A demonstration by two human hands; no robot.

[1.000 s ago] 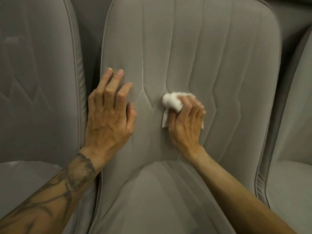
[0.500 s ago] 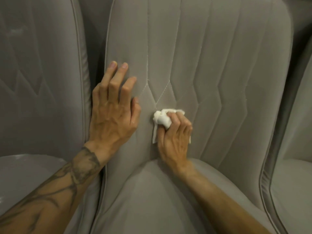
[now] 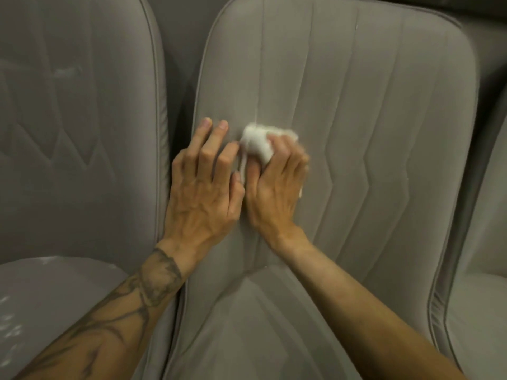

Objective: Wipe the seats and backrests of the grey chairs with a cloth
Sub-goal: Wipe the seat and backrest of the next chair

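A grey padded chair fills the middle of the view, its stitched backrest [image 3: 370,111] above and its seat [image 3: 247,333] below. My right hand [image 3: 274,185] presses a bunched white cloth [image 3: 256,142] against the left part of the backrest, fingers curled around it. My left hand [image 3: 204,187] lies flat on the backrest's left edge, fingers spread, right beside the right hand and nearly touching the cloth. It holds nothing. Part of the cloth is hidden under my right fingers.
Another grey chair [image 3: 76,119] stands close on the left, its seat [image 3: 55,292] at the lower left. The edge of a third grey chair [image 3: 485,270] shows at the right. Narrow gaps separate the chairs.
My right hand has slid the cloth left and upward across the backrest until it sits against my left hand. My left hand has stayed on the left edge.
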